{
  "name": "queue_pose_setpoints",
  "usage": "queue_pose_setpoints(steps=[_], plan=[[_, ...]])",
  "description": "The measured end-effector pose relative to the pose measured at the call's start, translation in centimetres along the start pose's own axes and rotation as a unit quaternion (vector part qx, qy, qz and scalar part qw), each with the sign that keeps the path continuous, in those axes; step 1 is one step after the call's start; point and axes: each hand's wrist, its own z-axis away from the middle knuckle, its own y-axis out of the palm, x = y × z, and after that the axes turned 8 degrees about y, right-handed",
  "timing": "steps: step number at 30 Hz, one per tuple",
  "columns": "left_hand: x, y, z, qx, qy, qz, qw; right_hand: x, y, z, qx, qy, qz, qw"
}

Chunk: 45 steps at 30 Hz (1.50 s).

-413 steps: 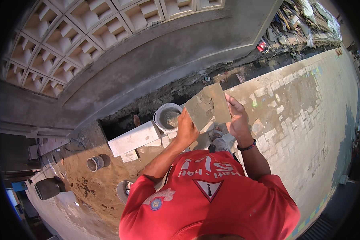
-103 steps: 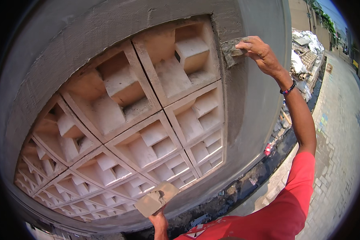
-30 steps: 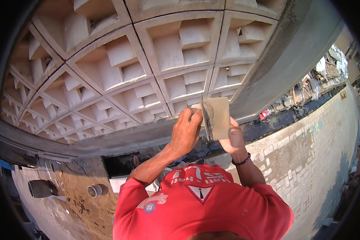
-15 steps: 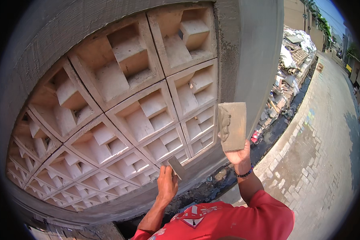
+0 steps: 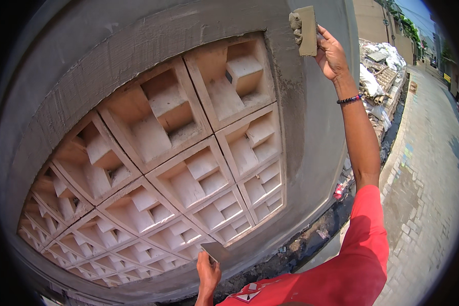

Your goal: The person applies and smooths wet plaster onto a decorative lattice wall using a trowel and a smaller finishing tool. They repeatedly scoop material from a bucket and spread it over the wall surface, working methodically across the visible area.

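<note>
My right hand [image 5: 333,55] is raised on an outstretched arm, its fingers closed on a flat rectangular plastering trowel [image 5: 308,30]. Wet grey mortar [image 5: 295,28] clings in lumps along the trowel's left edge. The trowel is at the grey plastered wall [image 5: 321,97], above the top right corner of the block panel; whether it touches the wall I cannot tell. Low down, my left hand [image 5: 208,273] grips a thin grey rectangular plate [image 5: 217,251] at the panel's lower edge. Its handle, if any, is hidden by the fingers.
Square pale ventilation blocks [image 5: 191,168] fill the wall's opening, framed by rough, darker plaster [image 5: 137,38]. A ditch [image 5: 311,237] with dark water runs along the wall's foot. Rubble and white sacks [image 5: 380,66] lie piled beyond the wall's right edge, beside a paved lane [image 5: 423,168].
My right hand has swung up and away with the mortar-laden trowel, from beside the panel to above its top right corner. My left hand sits slightly lower in view, still holding the plate.
</note>
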Motion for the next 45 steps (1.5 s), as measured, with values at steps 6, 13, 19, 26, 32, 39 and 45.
queue_pose_setpoints(steps=[6, 13, 19, 26, 32, 39, 45], plan=[[0.8, 0.9, 0.4, 0.0, -0.034, -0.009, 0.999, 0.8, -1.1, -6.7, -0.051, -0.122, 0.186, 0.974], [-0.2, 1.8, -0.4, 0.021, -0.046, 0.0, 0.999, -3.7, 8.0, -1.8, -0.127, -0.243, 0.442, 0.854], [0.0, 2.2, -0.7, -0.005, -0.019, 0.027, 0.999, -0.4, 3.1, -1.6, -0.154, -0.207, 0.352, 0.9], [0.3, 2.4, 0.4, 0.0, -0.072, 0.045, 0.996, 3.6, -0.3, -8.3, 0.008, -0.169, 0.392, 0.904], [1.0, 3.0, 0.4, -0.01, -0.065, 0.053, 0.996, 1.6, -0.8, -7.5, 0.097, -0.283, 0.526, 0.796], [0.2, 4.0, -1.3, 0.021, -0.027, 0.076, 0.996, -2.5, -2.6, 1.5, 0.113, -0.253, 0.565, 0.777], [-1.9, 3.7, -1.7, 0.018, -0.017, 0.062, 0.998, -3.1, -2.9, 5.5, 0.107, -0.172, 0.494, 0.845]])
